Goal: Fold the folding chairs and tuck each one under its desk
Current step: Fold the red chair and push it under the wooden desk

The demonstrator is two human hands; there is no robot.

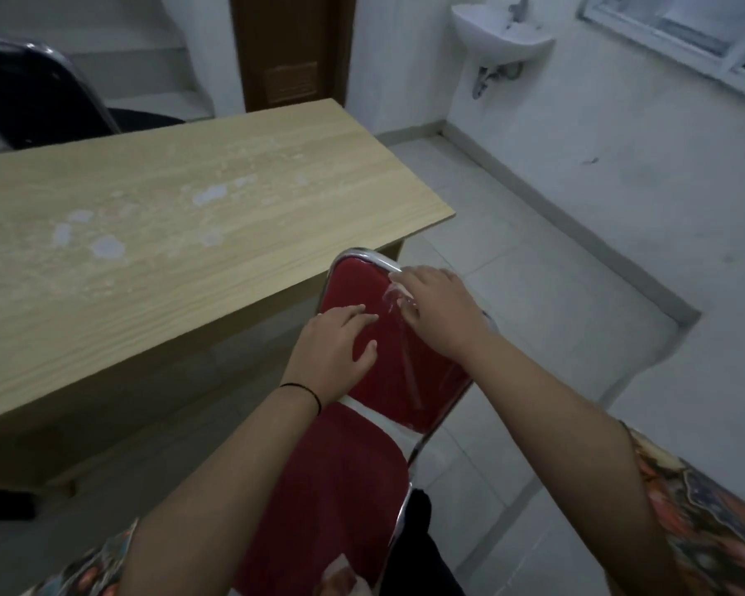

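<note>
Your left hand (336, 342) lies flat on the red chair (388, 372), fingers (353, 314) straight and spread on the padding, holding nothing. Your right hand (437, 309) rests on the chair's top edge by the chrome frame (370, 255), fingers bent over it (how firmly they grip, you cannot tell). The chair stands just beside the corner of the wooden surface (168, 217). You have two chairs in view: the red one and a black chair (31, 96) behind the surface. One white sink (502, 38) hangs on the wall.
</note>
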